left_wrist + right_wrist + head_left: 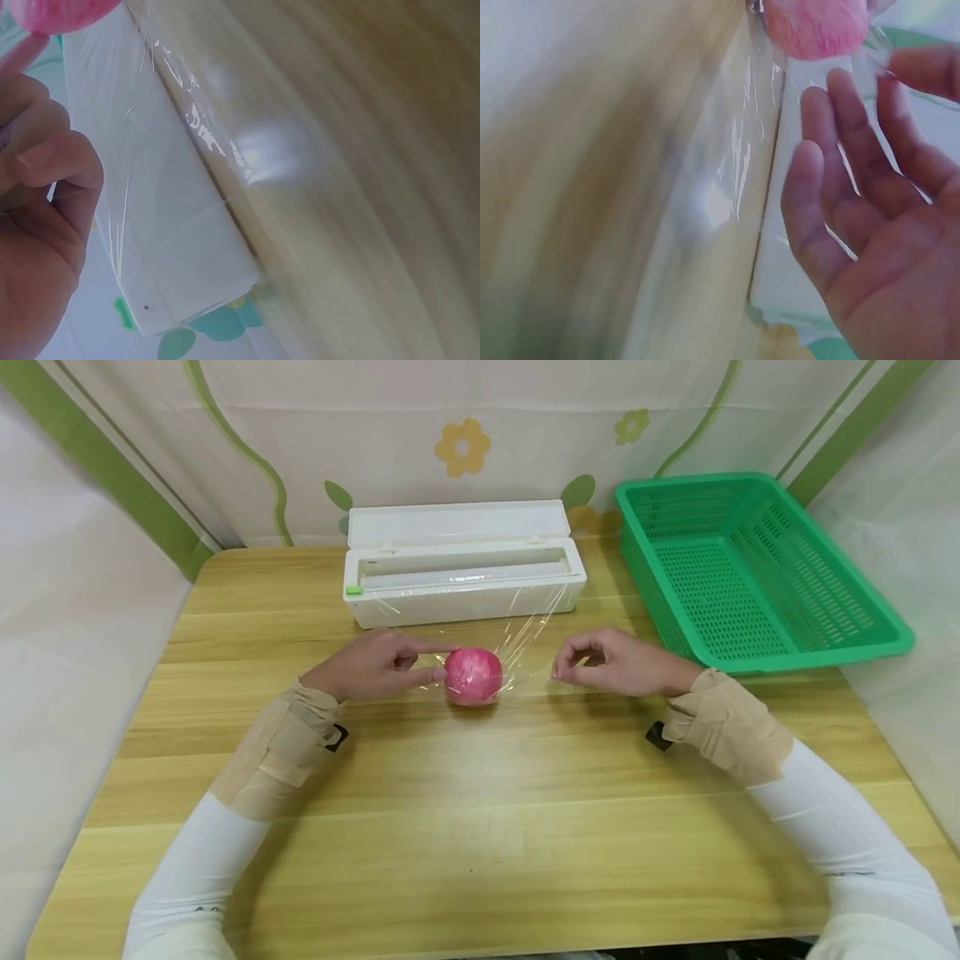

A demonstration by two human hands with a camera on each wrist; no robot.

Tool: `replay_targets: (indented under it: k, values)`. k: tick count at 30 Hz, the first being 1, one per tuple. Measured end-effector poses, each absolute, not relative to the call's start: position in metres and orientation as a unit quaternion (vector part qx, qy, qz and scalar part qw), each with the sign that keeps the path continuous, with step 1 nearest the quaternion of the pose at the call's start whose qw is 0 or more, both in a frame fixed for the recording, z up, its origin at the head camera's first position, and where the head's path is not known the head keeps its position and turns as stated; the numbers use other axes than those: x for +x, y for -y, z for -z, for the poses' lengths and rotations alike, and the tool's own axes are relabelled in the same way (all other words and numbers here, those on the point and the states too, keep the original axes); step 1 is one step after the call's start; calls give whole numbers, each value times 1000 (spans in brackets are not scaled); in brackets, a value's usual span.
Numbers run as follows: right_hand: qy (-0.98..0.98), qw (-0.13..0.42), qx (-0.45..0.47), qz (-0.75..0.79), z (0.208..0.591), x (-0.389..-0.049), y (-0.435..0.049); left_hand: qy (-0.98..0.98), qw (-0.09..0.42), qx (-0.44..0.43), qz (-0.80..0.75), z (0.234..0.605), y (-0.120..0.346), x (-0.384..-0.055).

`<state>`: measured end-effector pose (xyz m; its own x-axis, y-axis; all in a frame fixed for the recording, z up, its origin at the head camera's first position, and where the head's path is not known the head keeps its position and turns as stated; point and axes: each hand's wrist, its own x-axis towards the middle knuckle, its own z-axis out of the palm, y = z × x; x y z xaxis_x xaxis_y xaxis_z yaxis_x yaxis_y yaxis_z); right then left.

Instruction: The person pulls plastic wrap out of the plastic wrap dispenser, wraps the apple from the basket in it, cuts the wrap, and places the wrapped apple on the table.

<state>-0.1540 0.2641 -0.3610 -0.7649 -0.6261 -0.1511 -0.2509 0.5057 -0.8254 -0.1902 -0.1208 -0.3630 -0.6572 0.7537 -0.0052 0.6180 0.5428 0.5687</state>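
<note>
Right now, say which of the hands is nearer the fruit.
The left hand, close against the pink fruit; a visible gap separates the right hand from it.

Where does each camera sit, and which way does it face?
Head: worn on the head, looking forward and down at apple, box and basket; left hand, right hand and sleeves show.
Left wrist: on that wrist, facing apple and box; left hand at left.
Right wrist: on that wrist, facing apple and box; right hand at right.
Both wrist views share apple, box and film.
</note>
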Motion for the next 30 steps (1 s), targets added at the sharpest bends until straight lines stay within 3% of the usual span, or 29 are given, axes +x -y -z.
replay_targets:
  k: [7,15,22,30]
  values:
    - [-833,189,-216,473,366,-151,-250,-862,115,407,-280,365,122,-191]
    - [-833,187,-214,476,370,-148,-240,-858,102,409,-293,368,123,-191]
    - [-855,133,-271,423,375,-149,-237,-859,101,398,-306,369,122,-190]
    - [-881,77,-254,391,378,-157,-225,-862,101,389,-308,369,120,-190]
